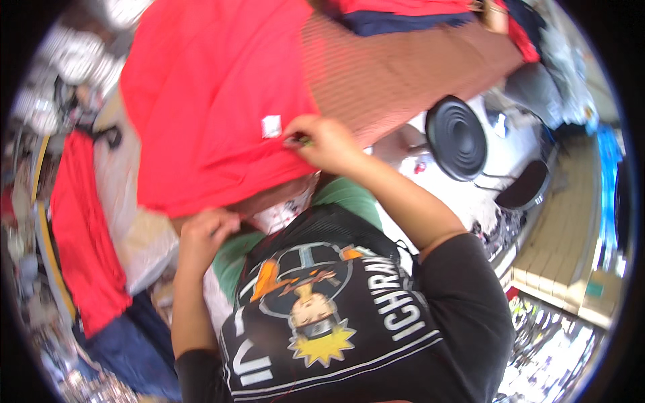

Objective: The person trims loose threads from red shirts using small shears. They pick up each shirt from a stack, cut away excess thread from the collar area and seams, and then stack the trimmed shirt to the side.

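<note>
A bright red garment (215, 87) lies spread over the brown table in front of me, its near edge hanging towards my lap. A small white label (271, 126) shows on it. My right hand (326, 142) is closed at the garment's right edge, beside the label, around a small dark tool (299, 140) with a yellow-green part. Fingers hide most of that tool. My left hand (207, 230) is at the near edge of the red cloth, with its fingers curled together; motion blur hides whether anything is between them.
The brown padded tabletop (396, 74) runs off to the right, with red and navy cloth (410, 20) folded at its far side. A round black stool seat (456, 138) stands to the right. Another red garment (87, 228) hangs at the left. A wooden bench (561, 221) is at far right.
</note>
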`<state>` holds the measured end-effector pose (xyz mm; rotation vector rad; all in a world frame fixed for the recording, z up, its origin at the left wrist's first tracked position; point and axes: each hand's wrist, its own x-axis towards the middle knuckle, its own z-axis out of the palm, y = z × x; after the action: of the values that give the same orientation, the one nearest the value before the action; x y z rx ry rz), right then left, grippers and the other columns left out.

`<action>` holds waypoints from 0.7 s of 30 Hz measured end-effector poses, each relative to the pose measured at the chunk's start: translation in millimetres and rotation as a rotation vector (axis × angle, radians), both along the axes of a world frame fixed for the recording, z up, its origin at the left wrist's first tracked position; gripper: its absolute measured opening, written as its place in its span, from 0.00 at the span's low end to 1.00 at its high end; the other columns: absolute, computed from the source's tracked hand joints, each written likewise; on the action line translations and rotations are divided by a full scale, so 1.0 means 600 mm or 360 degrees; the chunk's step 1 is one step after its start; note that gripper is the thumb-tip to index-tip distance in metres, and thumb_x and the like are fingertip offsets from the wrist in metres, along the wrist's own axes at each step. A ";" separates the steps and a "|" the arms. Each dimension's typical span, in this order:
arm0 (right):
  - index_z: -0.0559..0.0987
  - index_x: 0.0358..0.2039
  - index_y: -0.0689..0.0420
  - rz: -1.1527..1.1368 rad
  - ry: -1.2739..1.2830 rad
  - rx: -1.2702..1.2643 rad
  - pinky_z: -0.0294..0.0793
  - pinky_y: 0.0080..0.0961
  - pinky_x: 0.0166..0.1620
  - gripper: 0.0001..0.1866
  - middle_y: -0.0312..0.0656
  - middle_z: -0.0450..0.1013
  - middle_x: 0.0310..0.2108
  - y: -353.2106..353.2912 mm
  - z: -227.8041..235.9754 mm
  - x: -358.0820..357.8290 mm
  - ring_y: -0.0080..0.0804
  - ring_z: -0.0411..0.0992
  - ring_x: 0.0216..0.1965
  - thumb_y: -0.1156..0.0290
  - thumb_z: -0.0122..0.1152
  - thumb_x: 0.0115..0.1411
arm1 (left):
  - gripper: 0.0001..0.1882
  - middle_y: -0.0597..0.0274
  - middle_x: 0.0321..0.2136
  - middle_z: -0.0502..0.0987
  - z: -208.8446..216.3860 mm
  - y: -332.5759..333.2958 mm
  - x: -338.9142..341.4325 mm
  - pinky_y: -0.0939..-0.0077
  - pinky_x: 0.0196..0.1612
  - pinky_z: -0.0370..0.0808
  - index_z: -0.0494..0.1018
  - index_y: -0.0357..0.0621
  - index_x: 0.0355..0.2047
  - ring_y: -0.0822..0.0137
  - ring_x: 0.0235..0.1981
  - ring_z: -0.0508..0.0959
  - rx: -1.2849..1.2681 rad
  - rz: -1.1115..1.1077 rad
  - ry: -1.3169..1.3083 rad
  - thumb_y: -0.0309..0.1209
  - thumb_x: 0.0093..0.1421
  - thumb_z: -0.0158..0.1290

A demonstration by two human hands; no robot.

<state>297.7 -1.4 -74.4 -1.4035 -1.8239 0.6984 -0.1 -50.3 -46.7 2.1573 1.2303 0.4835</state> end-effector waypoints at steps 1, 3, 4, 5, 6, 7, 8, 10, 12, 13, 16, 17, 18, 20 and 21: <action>0.79 0.34 0.56 0.0047 0.0006 0.0116 0.75 0.32 0.37 0.08 0.46 0.76 0.32 0.001 -0.004 0.000 0.41 0.77 0.34 0.72 0.64 0.52 | 0.09 0.57 0.27 0.81 0.003 0.009 -0.016 0.70 0.38 0.76 0.80 0.39 0.30 0.61 0.30 0.81 -0.0274 -0.0345 -0.0006 0.27 0.48 0.63; 0.78 0.33 0.56 0.0074 0.0008 0.0122 0.73 0.35 0.37 0.07 0.46 0.76 0.31 -0.001 -0.002 0.001 0.43 0.76 0.34 0.72 0.63 0.52 | 0.13 0.57 0.34 0.80 0.037 0.012 0.013 0.67 0.44 0.75 0.80 0.41 0.36 0.59 0.38 0.80 -0.0536 -0.0409 -0.0053 0.30 0.49 0.63; 0.78 0.33 0.57 0.0045 0.0011 0.0079 0.73 0.35 0.37 0.08 0.46 0.76 0.31 -0.005 0.001 0.000 0.44 0.75 0.34 0.72 0.64 0.52 | 0.15 0.58 0.38 0.79 0.040 0.023 0.031 0.66 0.47 0.73 0.79 0.42 0.38 0.59 0.41 0.78 -0.0204 -0.0400 -0.0048 0.31 0.49 0.63; 0.78 0.33 0.57 0.0018 0.0018 0.0035 0.73 0.35 0.37 0.08 0.47 0.76 0.31 -0.008 0.006 0.001 0.44 0.75 0.34 0.71 0.64 0.52 | 0.16 0.58 0.41 0.78 0.040 0.042 0.058 0.64 0.50 0.71 0.78 0.43 0.40 0.58 0.45 0.76 0.0126 -0.0385 -0.0048 0.31 0.49 0.63; 0.78 0.33 0.57 0.0016 0.0021 0.0001 0.73 0.35 0.37 0.08 0.47 0.76 0.31 -0.012 0.010 0.000 0.44 0.75 0.34 0.71 0.64 0.52 | 0.18 0.58 0.44 0.77 0.038 0.062 0.077 0.62 0.54 0.68 0.78 0.44 0.42 0.57 0.49 0.74 0.0446 -0.0367 -0.0047 0.32 0.50 0.62; 0.78 0.33 0.57 0.0028 0.0014 -0.0028 0.73 0.35 0.37 0.09 0.47 0.76 0.31 -0.014 0.019 0.000 0.45 0.75 0.34 0.71 0.64 0.52 | 0.20 0.58 0.47 0.74 0.032 0.079 0.089 0.62 0.56 0.65 0.76 0.44 0.44 0.57 0.51 0.72 0.0578 -0.0316 0.0073 0.31 0.49 0.63; 0.78 0.33 0.57 0.0040 0.0006 -0.0058 0.73 0.35 0.36 0.09 0.47 0.75 0.32 -0.016 0.029 -0.001 0.45 0.75 0.34 0.70 0.65 0.51 | 0.22 0.58 0.50 0.72 0.023 0.096 0.100 0.61 0.59 0.62 0.75 0.45 0.46 0.56 0.54 0.69 0.0709 -0.0263 0.0191 0.30 0.49 0.63; 0.78 0.34 0.56 0.0081 -0.0032 0.0063 0.73 0.38 0.38 0.10 0.46 0.75 0.33 -0.025 0.045 -0.004 0.46 0.75 0.35 0.68 0.64 0.51 | 0.24 0.58 0.54 0.69 -0.006 0.120 0.107 0.59 0.61 0.59 0.73 0.46 0.49 0.56 0.58 0.65 0.0850 -0.0161 0.0308 0.29 0.50 0.62; 0.76 0.36 0.56 0.0060 -0.0193 0.0122 0.74 0.40 0.39 0.12 0.44 0.74 0.34 -0.040 0.061 -0.009 0.47 0.74 0.37 0.69 0.63 0.50 | 0.25 0.59 0.56 0.67 -0.016 0.144 0.106 0.57 0.61 0.57 0.72 0.48 0.51 0.55 0.59 0.63 0.0869 -0.0085 0.0315 0.30 0.51 0.61; 0.76 0.36 0.56 0.0047 -0.0249 0.0077 0.74 0.40 0.39 0.12 0.44 0.74 0.34 -0.040 0.057 -0.003 0.47 0.74 0.37 0.70 0.63 0.50 | 0.24 0.60 0.56 0.67 -0.009 0.144 0.115 0.57 0.61 0.57 0.72 0.48 0.50 0.56 0.60 0.63 0.0901 0.0012 0.0252 0.30 0.51 0.60; 0.75 0.36 0.56 0.0041 -0.0295 0.0019 0.73 0.40 0.38 0.13 0.44 0.74 0.34 -0.038 0.044 0.008 0.47 0.74 0.36 0.74 0.62 0.47 | 0.16 0.64 0.52 0.71 0.023 0.141 0.144 0.56 0.61 0.57 0.75 0.47 0.44 0.58 0.59 0.65 0.1003 0.0214 0.0149 0.26 0.53 0.57; 0.75 0.36 0.56 0.0044 -0.0235 0.0053 0.73 0.40 0.37 0.13 0.44 0.74 0.34 -0.039 0.045 0.012 0.47 0.75 0.35 0.76 0.61 0.46 | 0.15 0.64 0.50 0.72 0.018 0.150 0.136 0.54 0.62 0.56 0.75 0.46 0.43 0.58 0.58 0.66 0.0933 0.0146 0.0186 0.25 0.54 0.57; 0.75 0.35 0.57 0.0070 -0.0175 0.0081 0.73 0.39 0.36 0.14 0.45 0.74 0.33 -0.038 0.044 0.012 0.46 0.75 0.34 0.78 0.61 0.45 | 0.14 0.63 0.48 0.74 0.005 0.160 0.114 0.53 0.62 0.55 0.76 0.45 0.42 0.58 0.57 0.67 0.0853 0.0100 0.0228 0.25 0.54 0.56; 0.76 0.35 0.57 0.0014 -0.0218 0.0057 0.73 0.38 0.37 0.13 0.45 0.75 0.34 -0.040 0.058 0.014 0.46 0.75 0.35 0.78 0.61 0.47 | 0.11 0.62 0.44 0.76 -0.003 0.169 0.091 0.54 0.62 0.56 0.76 0.43 0.40 0.60 0.54 0.70 0.0672 0.0032 0.0035 0.25 0.55 0.56; 0.76 0.36 0.57 -0.0007 -0.0234 0.0038 0.73 0.38 0.37 0.13 0.45 0.75 0.34 -0.041 0.061 0.013 0.46 0.75 0.36 0.78 0.61 0.47 | 0.11 0.61 0.42 0.77 0.002 0.164 0.077 0.57 0.61 0.59 0.76 0.41 0.39 0.61 0.53 0.71 0.0563 0.0035 -0.0190 0.25 0.55 0.56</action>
<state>305.8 -25.9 -38.1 -1.4765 -1.9345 0.5827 46.3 48.1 -45.3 2.3648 1.1725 0.8825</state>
